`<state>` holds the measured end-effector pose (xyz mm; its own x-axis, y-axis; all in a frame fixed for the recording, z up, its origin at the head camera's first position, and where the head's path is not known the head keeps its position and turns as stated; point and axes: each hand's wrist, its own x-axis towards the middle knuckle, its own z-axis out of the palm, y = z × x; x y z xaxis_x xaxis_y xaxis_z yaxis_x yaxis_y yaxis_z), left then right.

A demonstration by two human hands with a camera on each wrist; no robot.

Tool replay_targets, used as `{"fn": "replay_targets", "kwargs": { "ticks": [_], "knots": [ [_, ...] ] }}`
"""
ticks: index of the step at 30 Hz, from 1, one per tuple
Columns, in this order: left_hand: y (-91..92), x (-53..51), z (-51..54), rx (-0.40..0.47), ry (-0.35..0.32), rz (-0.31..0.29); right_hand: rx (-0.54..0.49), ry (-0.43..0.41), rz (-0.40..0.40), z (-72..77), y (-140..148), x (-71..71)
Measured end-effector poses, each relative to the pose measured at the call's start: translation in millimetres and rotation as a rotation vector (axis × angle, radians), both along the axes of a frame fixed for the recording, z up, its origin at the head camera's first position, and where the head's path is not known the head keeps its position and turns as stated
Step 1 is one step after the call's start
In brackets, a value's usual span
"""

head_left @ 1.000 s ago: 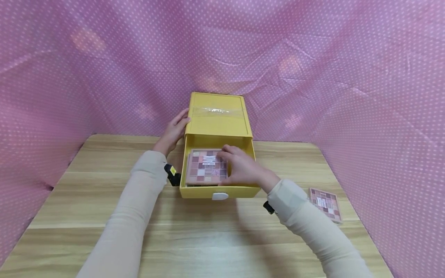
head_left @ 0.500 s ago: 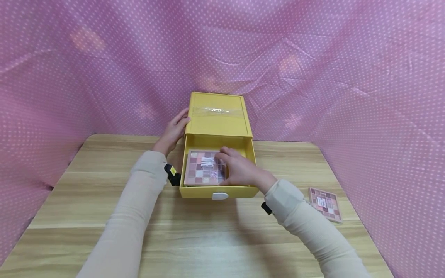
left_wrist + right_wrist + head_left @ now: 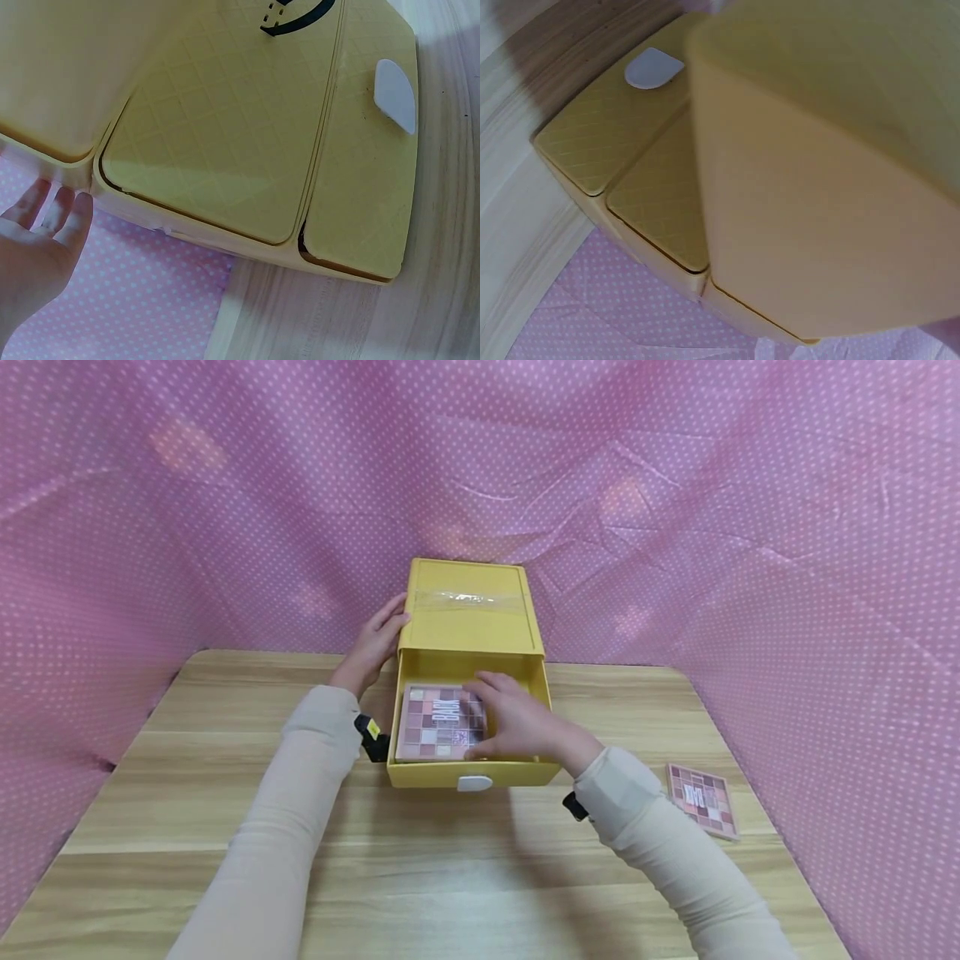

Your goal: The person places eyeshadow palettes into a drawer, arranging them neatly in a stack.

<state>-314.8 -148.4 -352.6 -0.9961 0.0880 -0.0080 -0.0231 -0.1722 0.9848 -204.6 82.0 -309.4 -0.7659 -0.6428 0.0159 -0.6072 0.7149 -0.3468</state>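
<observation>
A yellow drawer cabinet (image 3: 472, 627) stands at the back of the table, its top drawer (image 3: 427, 774) pulled out toward me. An eyeshadow palette (image 3: 431, 727) with a clear lid lies at the drawer's left. My right hand (image 3: 521, 725) reaches into the drawer, its curved fingers and thumb holding the palette near its right side. My left hand (image 3: 371, 647) rests against the cabinet's left side. In the left wrist view the left hand (image 3: 45, 247) has extended fingers touching the side wall. The drawer wall hides the right hand's grip in the right wrist view.
A second eyeshadow palette (image 3: 703, 802) lies on the wooden table (image 3: 465, 877) at the right. Lower drawers with white pull tabs (image 3: 394, 97) show beneath the pulled-out one. Pink dotted cloth (image 3: 480, 460) hangs behind and on both sides.
The palette in the drawer has shifted slightly left and settled lower, with the right hand at its right side. The right fingers have spread a little. The left hand has stayed put.
</observation>
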Motion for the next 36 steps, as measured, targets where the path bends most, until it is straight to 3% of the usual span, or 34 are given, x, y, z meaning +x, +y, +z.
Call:
{"fn": "replay_targets", "kwargs": {
  "ticks": [8, 13, 21, 29, 36],
  "knots": [
    [-1.2, -0.4, 0.2, -0.011, -0.002, -0.002, -0.091, -0.042, 0.012, 13.2, 5.1, 2.7],
    [-0.9, 0.0, 0.3, -0.011, -0.002, -0.002, -0.153, -0.032, 0.029, 22.1, 14.4, 4.8],
    [-0.1, -1.6, 0.1, 0.009, 0.002, 0.000, -0.279, -0.009, -0.010, 35.0, 41.1, 6.9],
    [-0.8, -1.6, 0.0, -0.008, 0.000, -0.006, -0.386, 0.024, -0.116, 33.7, 69.3, 7.9],
    [-0.4, -2.2, -0.5, 0.001, 0.006, -0.009, -0.465, 0.035, -0.313, 18.9, 99.5, 14.1]
  ]
}}
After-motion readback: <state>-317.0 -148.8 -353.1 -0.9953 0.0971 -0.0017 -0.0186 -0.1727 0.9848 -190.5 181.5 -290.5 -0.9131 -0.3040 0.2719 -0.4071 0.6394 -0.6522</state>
